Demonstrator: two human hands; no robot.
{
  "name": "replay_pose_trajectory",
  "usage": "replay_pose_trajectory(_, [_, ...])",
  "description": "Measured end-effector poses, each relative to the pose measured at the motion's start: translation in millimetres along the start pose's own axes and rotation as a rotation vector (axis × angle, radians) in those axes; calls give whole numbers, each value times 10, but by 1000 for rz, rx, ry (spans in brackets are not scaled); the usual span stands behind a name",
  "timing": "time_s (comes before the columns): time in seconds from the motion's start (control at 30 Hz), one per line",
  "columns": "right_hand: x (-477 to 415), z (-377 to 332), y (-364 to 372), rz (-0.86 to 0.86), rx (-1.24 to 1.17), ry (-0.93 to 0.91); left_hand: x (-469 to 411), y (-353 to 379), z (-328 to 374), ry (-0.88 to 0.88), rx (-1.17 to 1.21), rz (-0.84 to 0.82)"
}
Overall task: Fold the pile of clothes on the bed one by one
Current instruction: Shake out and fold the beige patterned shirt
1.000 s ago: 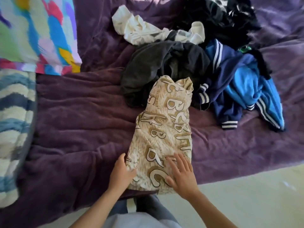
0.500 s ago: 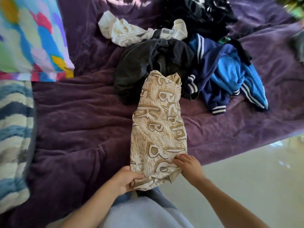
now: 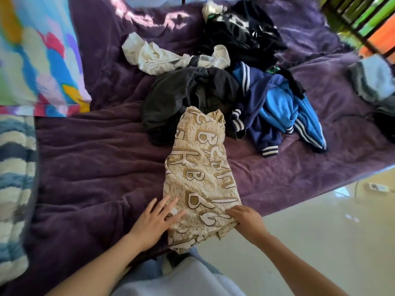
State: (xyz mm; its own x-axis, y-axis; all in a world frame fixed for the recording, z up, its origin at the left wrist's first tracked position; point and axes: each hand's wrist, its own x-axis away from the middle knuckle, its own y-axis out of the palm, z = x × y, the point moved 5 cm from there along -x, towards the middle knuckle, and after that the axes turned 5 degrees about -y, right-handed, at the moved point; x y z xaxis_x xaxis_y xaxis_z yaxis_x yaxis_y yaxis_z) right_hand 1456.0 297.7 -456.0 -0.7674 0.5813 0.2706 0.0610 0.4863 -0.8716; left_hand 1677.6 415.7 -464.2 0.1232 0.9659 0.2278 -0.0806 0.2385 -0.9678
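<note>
A beige garment (image 3: 201, 178) printed with white letters lies lengthwise on the purple bedspread (image 3: 96, 167), folded narrow, its near end hanging over the bed edge. My left hand (image 3: 156, 223) rests flat with fingers spread on the garment's near left side. My right hand (image 3: 248, 218) pinches the garment's near right edge. Behind it lies the pile: a dark grey top (image 3: 177, 97), a blue and navy striped jacket (image 3: 275, 112), a white garment (image 3: 158, 56) and black clothes (image 3: 241, 33).
A colourful pillow (image 3: 36, 56) and a blue-and-white striped blanket (image 3: 15, 178) lie at the left. More grey and light blue clothes (image 3: 374, 82) sit at the right. The pale floor (image 3: 310, 221) begins right of the bed edge.
My left hand has let go of the garment's near end and now lies open on its left side. My right hand still grips the right edge. The view has shifted.
</note>
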Motion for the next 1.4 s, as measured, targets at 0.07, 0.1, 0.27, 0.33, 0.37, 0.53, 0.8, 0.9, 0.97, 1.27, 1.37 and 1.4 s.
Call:
replay_pose_trajectory(0.07, [-36,48,77,-69,42,28,-38,45,32,36,-1,12])
replay_pose_trajectory(0.1, [-48,41,113,-109,63,33,-62,71,70,79,7,43])
replay_pose_trajectory(0.27, [-35,10,187,-199,92,49,-129,-19,254,207,170,145])
replay_pose_trajectory(0.33, [-38,52,99,-214,86,66,-149,-78,196,93,508,116])
replay_pose_trajectory(0.37, [-50,78,24,-216,74,78,-167,-126,137,1,675,94])
replay_pose_trajectory(0.53, [-305,131,-725,-221,-55,132,-346,-750,-11,-148,1104,3])
replay_pose_trajectory(0.8, [-950,28,-1483,-858,27,19,-541,-1405,164,-47,1211,-357])
replay_pose_trajectory(0.9, [-1206,218,-1242,-867,-60,87,-706,-1289,-23,-300,1347,-384])
replay_pose_trajectory(0.97, [-1391,444,-1175,-776,-239,221,-957,-1210,-238,-567,1472,-246])
replay_pose_trajectory(1.27, [-1789,806,-1182,403,-93,456,-1918,-929,-812,-996,931,261])
replay_pose_trajectory(1.37, [-1478,424,-773,548,120,174,-1810,-675,-497,-713,519,173])
replay_pose_trajectory(1.4, [-1383,324,-571,495,175,83,-1763,-573,-397,-605,385,129])
